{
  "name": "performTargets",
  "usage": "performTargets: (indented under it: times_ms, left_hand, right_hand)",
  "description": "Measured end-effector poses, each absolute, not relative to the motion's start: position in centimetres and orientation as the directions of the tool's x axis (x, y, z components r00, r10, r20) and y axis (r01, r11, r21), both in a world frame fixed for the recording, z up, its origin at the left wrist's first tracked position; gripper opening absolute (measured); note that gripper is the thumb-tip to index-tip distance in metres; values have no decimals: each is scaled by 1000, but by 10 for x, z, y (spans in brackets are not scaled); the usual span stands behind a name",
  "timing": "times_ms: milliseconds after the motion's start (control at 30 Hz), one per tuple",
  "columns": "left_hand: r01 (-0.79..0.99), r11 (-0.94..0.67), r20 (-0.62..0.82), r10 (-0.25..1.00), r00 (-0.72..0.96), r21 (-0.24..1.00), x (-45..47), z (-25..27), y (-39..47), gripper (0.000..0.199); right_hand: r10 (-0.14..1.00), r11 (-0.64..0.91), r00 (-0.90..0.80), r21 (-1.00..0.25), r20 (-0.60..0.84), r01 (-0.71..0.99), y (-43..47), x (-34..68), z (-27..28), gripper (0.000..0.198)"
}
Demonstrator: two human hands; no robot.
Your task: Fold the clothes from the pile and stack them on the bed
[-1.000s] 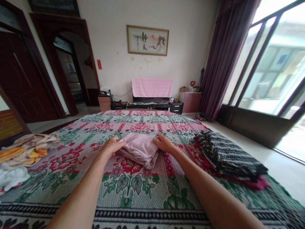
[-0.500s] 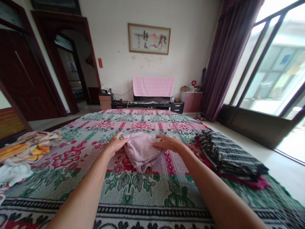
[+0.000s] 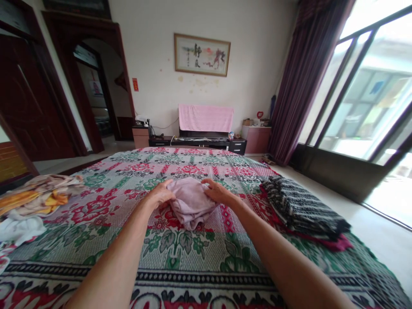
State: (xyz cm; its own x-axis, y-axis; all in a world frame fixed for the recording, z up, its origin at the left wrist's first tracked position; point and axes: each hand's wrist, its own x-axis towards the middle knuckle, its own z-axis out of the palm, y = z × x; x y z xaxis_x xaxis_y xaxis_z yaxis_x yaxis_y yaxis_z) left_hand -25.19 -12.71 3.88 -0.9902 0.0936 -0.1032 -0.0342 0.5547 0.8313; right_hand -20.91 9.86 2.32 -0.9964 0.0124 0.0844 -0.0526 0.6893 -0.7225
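A pale pink garment (image 3: pixel 193 201) lies bunched and loosely folded on the flowered bedspread (image 3: pixel 180 268) in front of me. On its left edge is my left hand (image 3: pixel 162 193), thumb and fingers closed around the fabric. My right hand (image 3: pixel 217 192) holds the opposite edge, with its fingers bent over the cloth. The fingertips of both hands are partly hidden by the folds. What kind of garment it is, I cannot make out.
To the right lies a folded black-and-white striped garment (image 3: pixel 299 206) over a dark pink cloth (image 3: pixel 343 242). Rumpled beige and yellow clothes (image 3: pixel 41 193) and a white cloth (image 3: pixel 22 229) are at the left. A pink towel (image 3: pixel 206 118) covers a screen beyond the bed.
Both hands have shifted slightly, and the left fingers have come in closer over the garment's edge. The right hand has moved a little left. The garment looks slightly more compact.
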Motion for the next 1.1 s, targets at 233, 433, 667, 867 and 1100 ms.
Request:
performTargets:
  times_ms: [233, 433, 667, 867, 1100]
  left_hand:
    - [-45, 112, -49, 29, -998, 993, -253, 39, -115, 56]
    - [-44, -143, -34, 70, -997, 989, -223, 61, -64, 50]
    - [-53, -193, 8, 302, -953, 980, -179, 101, 26, 52]
    - [-34, -172, 40, 406, -913, 985, -161, 130, 113, 50]
    - [-3, -106, 50, 495, -867, 994, -153, 108, 185, 48]
  right_hand:
    - [152, 633, -986, -773, 65, 47, 103, -194, 37, 44]
    - [267, 593, -957, -802, 115, 70, 137, -149, 81, 48]
    - [457, 495, -873, -864, 170, 91, 218, -86, 108, 48]
    - [686, 356, -705, -928, 181, 109, 276, -49, 138, 46]
    - [787, 393, -606, -849, 113, 353, 324, -27, 130, 39]
